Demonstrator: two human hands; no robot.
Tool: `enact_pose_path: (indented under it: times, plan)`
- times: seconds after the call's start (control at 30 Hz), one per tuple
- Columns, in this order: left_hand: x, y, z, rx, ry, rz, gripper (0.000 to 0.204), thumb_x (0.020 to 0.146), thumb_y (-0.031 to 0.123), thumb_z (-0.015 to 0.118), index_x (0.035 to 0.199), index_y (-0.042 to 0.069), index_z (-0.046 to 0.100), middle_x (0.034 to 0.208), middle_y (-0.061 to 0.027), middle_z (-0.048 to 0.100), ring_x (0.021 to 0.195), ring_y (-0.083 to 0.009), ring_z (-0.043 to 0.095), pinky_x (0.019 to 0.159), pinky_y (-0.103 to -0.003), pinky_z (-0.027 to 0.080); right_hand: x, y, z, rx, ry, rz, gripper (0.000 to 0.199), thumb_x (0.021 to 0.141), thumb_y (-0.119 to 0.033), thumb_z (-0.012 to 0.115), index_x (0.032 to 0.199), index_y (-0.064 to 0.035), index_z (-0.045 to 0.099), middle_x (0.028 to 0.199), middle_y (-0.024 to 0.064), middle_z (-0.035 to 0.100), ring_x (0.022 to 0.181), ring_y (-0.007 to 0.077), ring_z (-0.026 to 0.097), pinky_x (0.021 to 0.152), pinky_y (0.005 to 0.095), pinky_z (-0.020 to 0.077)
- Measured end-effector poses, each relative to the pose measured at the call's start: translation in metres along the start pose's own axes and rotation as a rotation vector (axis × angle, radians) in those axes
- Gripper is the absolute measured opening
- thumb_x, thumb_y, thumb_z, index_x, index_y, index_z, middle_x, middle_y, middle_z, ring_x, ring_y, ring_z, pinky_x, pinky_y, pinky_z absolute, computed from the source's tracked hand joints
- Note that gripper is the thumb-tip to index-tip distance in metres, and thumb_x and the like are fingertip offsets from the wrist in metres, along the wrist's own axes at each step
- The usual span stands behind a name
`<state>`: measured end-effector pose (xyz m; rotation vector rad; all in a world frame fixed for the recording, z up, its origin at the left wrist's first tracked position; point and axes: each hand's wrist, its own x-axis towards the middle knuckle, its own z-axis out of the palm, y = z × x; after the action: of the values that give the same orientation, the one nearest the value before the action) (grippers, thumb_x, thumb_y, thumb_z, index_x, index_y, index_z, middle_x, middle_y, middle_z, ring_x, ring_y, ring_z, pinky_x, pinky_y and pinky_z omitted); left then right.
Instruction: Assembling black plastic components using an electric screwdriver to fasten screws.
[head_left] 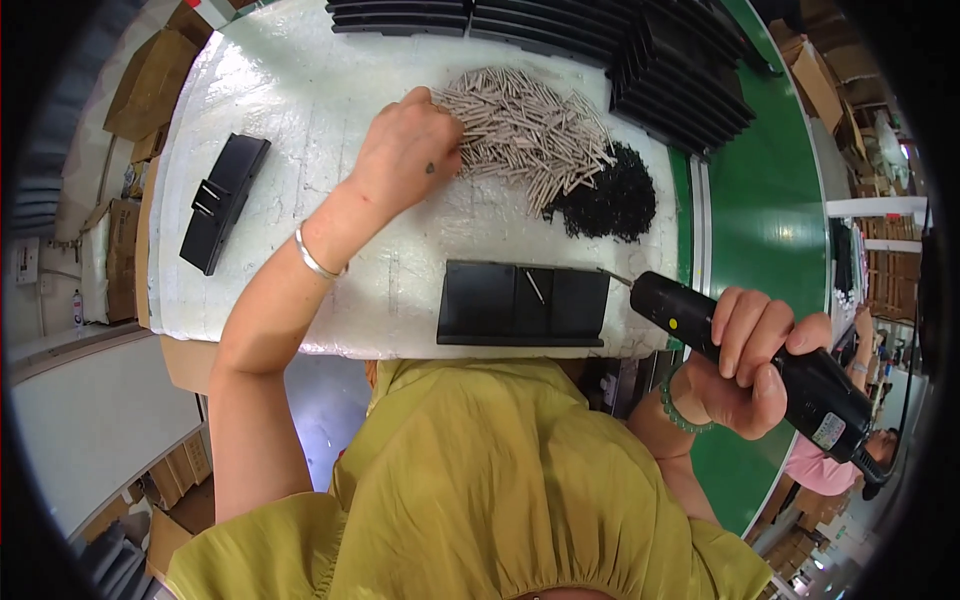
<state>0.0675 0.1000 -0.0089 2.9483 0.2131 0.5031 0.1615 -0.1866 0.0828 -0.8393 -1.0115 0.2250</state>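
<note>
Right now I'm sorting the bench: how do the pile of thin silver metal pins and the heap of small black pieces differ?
The pile of thin silver metal pins is pale and shiny; the heap of small black pieces is dark and matte. The pins are long, thin rods; the black pieces are tiny bits. The left hand touches the pins, not the black heap. Both lie loose on the white table top, side by side.

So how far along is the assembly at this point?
Looks done: one black part lies set aside at the left. In hand: the left hand reaches into the metal pins, the right hand grips the electric screwdriver beside the black part in front. Left: stacked black parts and the small black pieces.
</note>
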Motion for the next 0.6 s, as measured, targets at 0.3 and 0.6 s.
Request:
enact_pose_path:
  times: [0.3,0.6]
  plan:
    - [-0.039,0.069,-0.030,-0.987,-0.029,-0.201,0.012,0.071,0.001,0.066,0.082,0.002,0.063,0.071,-0.0079,0.062,0.063,-0.0113,0.061,0.060,-0.022,0.050,0.003,0.003,0.011,-0.004,-0.051,0.113,0.027,0.073,-0.011,0.055,0.097,-0.0120,0.043,0.058,-0.0056,0.044,0.050,0.0068,0.043,0.057,0.0236,0.0354]
    - [-0.061,0.097,0.007,-0.691,0.127,0.002,0.018,0.066,0.002,0.072,0.081,0.009,0.066,0.076,-0.0008,0.059,0.069,-0.0210,0.053,0.058,-0.031,0.046,-0.009,0.009,0.018,-0.106,-0.147,0.202,0.030,0.075,-0.010,0.060,0.099,-0.0140,0.043,0.060,-0.0048,0.048,0.049,0.0091,0.046,0.055,0.0254,0.0382]
